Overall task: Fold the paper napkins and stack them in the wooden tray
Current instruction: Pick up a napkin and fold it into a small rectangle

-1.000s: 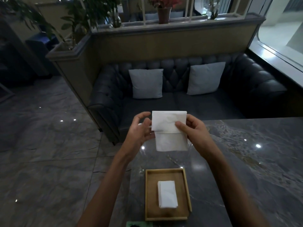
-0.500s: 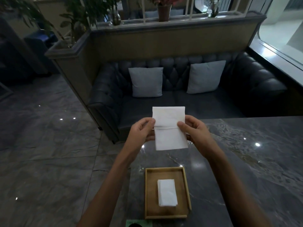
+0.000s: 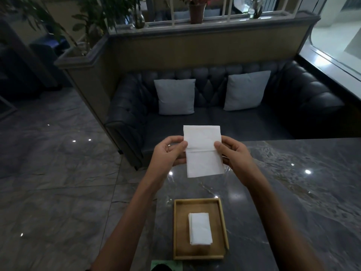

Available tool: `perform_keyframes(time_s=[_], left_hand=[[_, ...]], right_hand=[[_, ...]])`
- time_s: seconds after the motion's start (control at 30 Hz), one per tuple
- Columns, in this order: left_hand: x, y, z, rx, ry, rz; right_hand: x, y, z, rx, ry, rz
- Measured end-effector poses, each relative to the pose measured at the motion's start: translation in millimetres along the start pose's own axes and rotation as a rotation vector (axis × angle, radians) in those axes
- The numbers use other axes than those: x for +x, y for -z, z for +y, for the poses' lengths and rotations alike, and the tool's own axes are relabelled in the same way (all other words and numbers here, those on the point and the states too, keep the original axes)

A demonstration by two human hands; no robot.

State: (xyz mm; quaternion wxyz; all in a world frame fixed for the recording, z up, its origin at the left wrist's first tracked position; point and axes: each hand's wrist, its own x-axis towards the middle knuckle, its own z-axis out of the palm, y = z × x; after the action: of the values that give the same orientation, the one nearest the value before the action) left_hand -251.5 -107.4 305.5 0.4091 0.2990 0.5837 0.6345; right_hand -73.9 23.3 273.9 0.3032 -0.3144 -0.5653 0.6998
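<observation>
Pinching the left edge of the napkin (image 3: 204,153) with the left grip (image 3: 168,153), thumb on the near face at the crease, fingers curled behind. Holding it upright in the air, beyond the far rim of the wooden tray (image 3: 176,229) and higher than it, clear of the counter (image 3: 293,192). Probably keeping it off the surface to line the edges up by eye before pressing the fold.

Noting a horizontal crease about midway, upper flap lying over the lower part. Reading that as a fold in progress, not finished.

Pinching the right edge with the right grip (image 3: 234,155) the same way, mirrored, thumb at the crease end. Likely clamping both crease ends to stop the flap springing open and to keep the corners square.

Checking the tray: sitting flat on the counter, nearer than the held napkin and directly below its line. Spotting a stack of folded napkins (image 3: 200,228) lying flat roughly mid-tray, long side running toward the far rim, bare wood showing all round, touching no wall. Not counting layers, edges too blurred.

Guessing at one more fold to match the stack's footprint, then lowering onto it. Watching for skew on landing, thin paper sliding easily.

Also seeing a green card (image 3: 166,266) just off the tray's near rim, cut by the frame edge.
</observation>
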Motion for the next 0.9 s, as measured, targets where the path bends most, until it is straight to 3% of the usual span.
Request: perform_keyframes(time_s=[0.47,0.9], left_hand=[[2,0,-5,0.041,0.039,0.061],[12,9,-10,-0.059,0.103,0.014]], right_hand=[[-2,-6,-4,-0.048,-0.007,0.019],[-3,-7,-4,-0.065,0.009,0.054]])
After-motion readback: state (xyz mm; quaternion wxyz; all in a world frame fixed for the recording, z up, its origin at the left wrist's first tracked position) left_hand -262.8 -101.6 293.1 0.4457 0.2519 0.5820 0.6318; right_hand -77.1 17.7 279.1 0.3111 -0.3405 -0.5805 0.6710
